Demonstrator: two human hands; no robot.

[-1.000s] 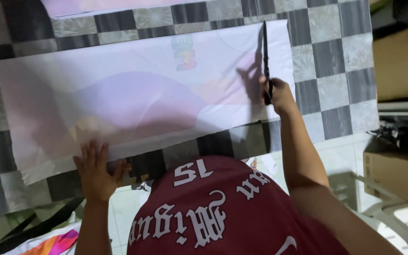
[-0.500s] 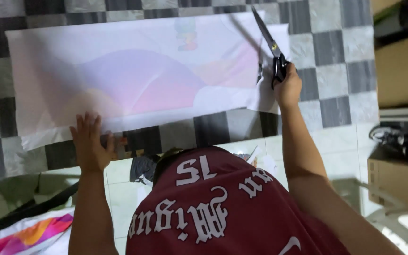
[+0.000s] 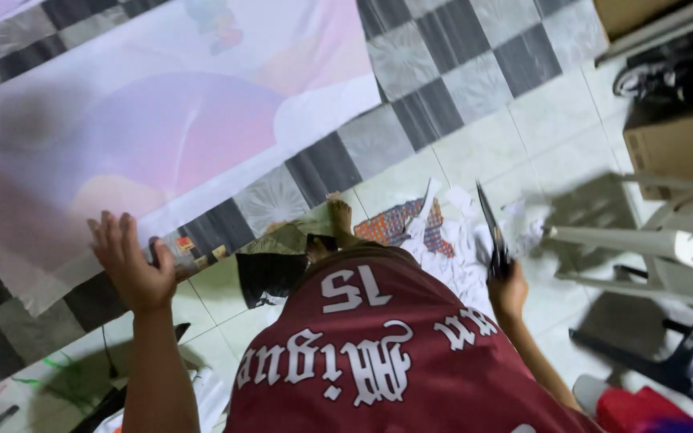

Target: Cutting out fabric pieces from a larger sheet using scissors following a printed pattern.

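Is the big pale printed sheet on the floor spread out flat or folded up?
Spread flat. The sheet lies open across the checkered floor, its lower edge under the left hand; no fold shows in the visible part.

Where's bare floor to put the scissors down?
Free: white tiles between the checkered mat, the box and the chair. Crowded: fabric scraps by the scissors in the right hand; the mat under the sheet.
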